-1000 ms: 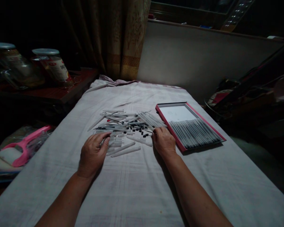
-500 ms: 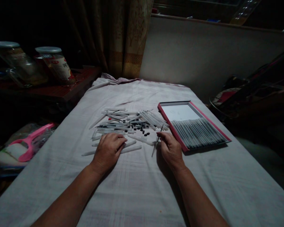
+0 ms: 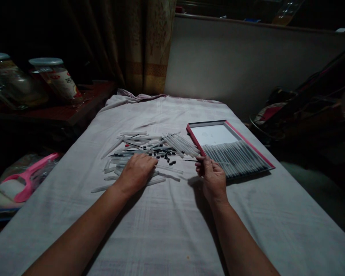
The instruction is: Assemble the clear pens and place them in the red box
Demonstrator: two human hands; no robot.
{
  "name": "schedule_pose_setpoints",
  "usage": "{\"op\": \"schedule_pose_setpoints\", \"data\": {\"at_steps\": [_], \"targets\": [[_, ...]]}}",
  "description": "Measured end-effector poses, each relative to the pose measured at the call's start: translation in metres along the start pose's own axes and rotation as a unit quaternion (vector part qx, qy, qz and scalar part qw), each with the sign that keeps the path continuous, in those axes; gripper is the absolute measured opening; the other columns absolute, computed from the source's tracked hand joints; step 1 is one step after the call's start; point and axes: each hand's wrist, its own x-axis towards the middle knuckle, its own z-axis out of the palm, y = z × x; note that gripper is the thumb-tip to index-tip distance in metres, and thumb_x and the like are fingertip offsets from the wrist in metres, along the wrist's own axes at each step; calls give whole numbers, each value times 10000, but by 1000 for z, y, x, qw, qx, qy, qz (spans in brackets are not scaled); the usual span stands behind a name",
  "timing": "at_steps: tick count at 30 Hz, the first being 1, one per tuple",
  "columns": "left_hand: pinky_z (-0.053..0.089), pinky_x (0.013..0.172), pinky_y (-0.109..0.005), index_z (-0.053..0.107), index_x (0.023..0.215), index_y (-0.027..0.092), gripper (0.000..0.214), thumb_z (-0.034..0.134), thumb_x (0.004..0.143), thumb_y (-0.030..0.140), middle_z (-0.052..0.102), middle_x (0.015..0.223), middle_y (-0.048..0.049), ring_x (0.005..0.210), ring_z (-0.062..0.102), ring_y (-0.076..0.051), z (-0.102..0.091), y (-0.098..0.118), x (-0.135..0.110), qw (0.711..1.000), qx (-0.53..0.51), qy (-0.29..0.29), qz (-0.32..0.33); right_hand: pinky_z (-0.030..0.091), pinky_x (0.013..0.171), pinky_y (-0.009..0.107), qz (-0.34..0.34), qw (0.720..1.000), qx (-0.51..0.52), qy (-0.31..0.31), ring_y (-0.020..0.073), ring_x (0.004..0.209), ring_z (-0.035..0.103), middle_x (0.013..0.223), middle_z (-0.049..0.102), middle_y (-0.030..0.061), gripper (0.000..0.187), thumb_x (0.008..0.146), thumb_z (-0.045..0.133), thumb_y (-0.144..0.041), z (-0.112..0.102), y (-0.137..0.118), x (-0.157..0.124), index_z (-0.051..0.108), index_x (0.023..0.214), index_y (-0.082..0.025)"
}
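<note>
My right hand [image 3: 212, 174] pinches a thin dark pen refill [image 3: 191, 160] between thumb and fingers. The refill lies nearly level, its tip pointing left, just off the lower left corner of the shallow box [image 3: 196, 142]. My left hand [image 3: 139, 168] rests palm down at the near side of the pile, fingers curled together; whatever they hold is hidden. Around it lie loose translucent pen barrels [image 3: 181, 145], dark refills and small black plugs [image 3: 171, 163]. Inside the red-edged box, a row of grey-looking pens [image 3: 235, 157] lies side by side.
A pale checked cloth [image 3: 161, 230] covers the table. Two lidded jars [image 3: 57, 78] stand on a dark red cabinet [image 3: 89, 100] at the left. Below it is a pink-handled item [image 3: 28, 178] among plastic bags. A curtain [image 3: 149, 50] and a pale wall [image 3: 232, 61] close off the back.
My right hand has turned the refill from steeply slanted to nearly level. My left hand has shifted up and right toward the black plugs. The whole view has moved slightly.
</note>
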Motion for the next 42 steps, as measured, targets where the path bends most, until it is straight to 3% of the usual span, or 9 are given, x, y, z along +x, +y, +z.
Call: {"op": "schedule_pose_setpoints", "data": {"at_steps": [4,9,19,27,31,34,36,38,42], "targets": [[489,807,-368,615,1033,171,185,464,954,241,703,968,-90,894,643,-241,-3,1,-26,994,-85,44,-51,334,393,170,47,996,69,-15,64,423,479,515,597,-12,496,657,745,-645,1,-6,-3,674,686,-154],[516,777,-362,618,988,185,240,416,972,313,706,921,-80,848,659,-240,-4,5,-47,987,-120,62,-85,374,410,178,56,993,62,-78,75,443,511,534,611,-5,490,685,739,-644,4,-8,-13,680,697,-157],[538,786,-358,617,965,205,234,419,957,330,713,914,-67,838,670,-229,0,8,-55,979,-151,60,-125,373,412,188,42,994,36,-92,82,443,513,535,608,0,491,721,711,-644,5,-5,-17,699,702,-153],[553,789,-364,636,1000,186,267,407,975,321,732,929,-87,852,686,-229,-5,14,-54,984,-134,79,-88,414,452,224,-23,986,-51,-159,105,486,530,609,665,38,436,824,631,-570,9,-9,-26,741,709,-165],[553,832,-360,649,1108,195,278,429,976,302,746,997,-80,912,696,-220,-5,18,-57,982,-159,79,-58,468,513,234,-26,959,-97,-266,130,583,595,703,684,30,275,831,649,-429,15,-11,-35,780,891,-196],[565,815,-349,668,1057,198,274,444,964,325,752,986,-73,903,707,-221,-3,14,-63,971,-191,92,-111,495,548,243,-14,942,-113,-317,135,628,613,777,662,1,396,817,656,-362,11,-7,-33,691,1192,-239],[575,796,-341,661,1050,196,277,448,956,346,757,966,-66,882,716,-220,-2,10,-66,956,-218,101,-168,507,572,255,-36,937,-149,-314,144,660,620,824,657,4,446,825,643,-333,7,-2,-25,635,1262,-248],[581,778,-329,643,1070,198,280,453,950,364,763,942,-52,856,723,-213,-2,6,-67,941,-254,98,-200,520,647,282,-104,925,-226,-287,163,736,634,897,673,37,344,848,602,-281,5,4,-14,673,1180,-230],[585,786,-333,630,1114,202,302,469,934,383,770,919,-41,833,728,-212,-1,3,-66,932,-280,114,-200,503,785,330,-220,853,-408,-238,207,879,642,1038,688,90,309,855,549,-170,13,16,5,703,1117,-228]]}}
